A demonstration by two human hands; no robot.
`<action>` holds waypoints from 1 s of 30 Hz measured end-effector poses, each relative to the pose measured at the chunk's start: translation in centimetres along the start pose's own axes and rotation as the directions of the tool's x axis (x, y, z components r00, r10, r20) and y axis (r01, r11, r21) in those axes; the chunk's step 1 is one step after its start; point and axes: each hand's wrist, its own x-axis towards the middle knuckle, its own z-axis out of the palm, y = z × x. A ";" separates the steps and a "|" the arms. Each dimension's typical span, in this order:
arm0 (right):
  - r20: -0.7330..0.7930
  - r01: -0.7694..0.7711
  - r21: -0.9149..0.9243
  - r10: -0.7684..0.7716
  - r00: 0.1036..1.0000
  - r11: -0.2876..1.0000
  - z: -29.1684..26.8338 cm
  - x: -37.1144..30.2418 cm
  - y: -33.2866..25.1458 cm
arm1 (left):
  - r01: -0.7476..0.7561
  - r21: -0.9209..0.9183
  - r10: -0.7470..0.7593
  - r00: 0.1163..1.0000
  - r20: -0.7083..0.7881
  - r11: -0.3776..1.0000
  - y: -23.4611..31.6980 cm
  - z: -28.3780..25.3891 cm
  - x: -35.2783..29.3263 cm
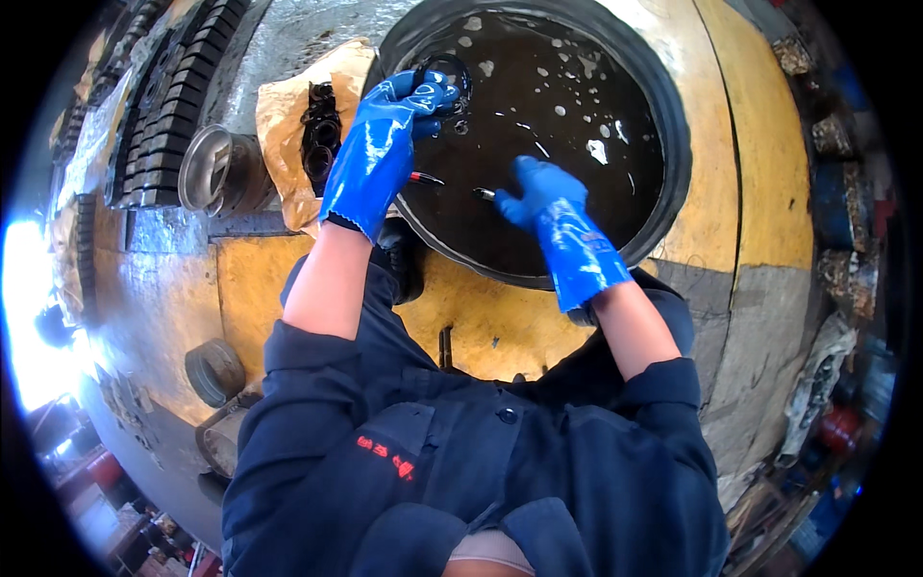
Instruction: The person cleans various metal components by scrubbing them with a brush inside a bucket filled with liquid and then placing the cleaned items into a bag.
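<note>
Both my hands wear long blue rubber gloves above a round black tub (678, 144) of dark liquid. My left hand (399, 115) is closed around a thin black ring (465, 82) at the tub's left side. A slim black-and-red piece (423, 179) with a pointed end shows beside that glove; whether the hand touches it I cannot tell. My right hand (548, 197) is over the near middle of the liquid, its thumb and fingers closed toward a small dark piece (484, 194) with a pale end. The hand hides the rest of that piece.
Left of the tub, brown paper (279, 106) bears several black rings (320, 135). A metal can (207, 173) stands beside it, near a row of dark ribbed parts (178, 115). A short metal cylinder (214, 372) rests on the yellow-and-grey floor (760, 173).
</note>
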 end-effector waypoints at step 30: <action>-0.211 0.189 0.648 -0.065 0.975 0.738 0.2 1.2 7.6 | -0.216 0.575 0.214 0.974 0.073 0.789 -4.8 3.6 0.8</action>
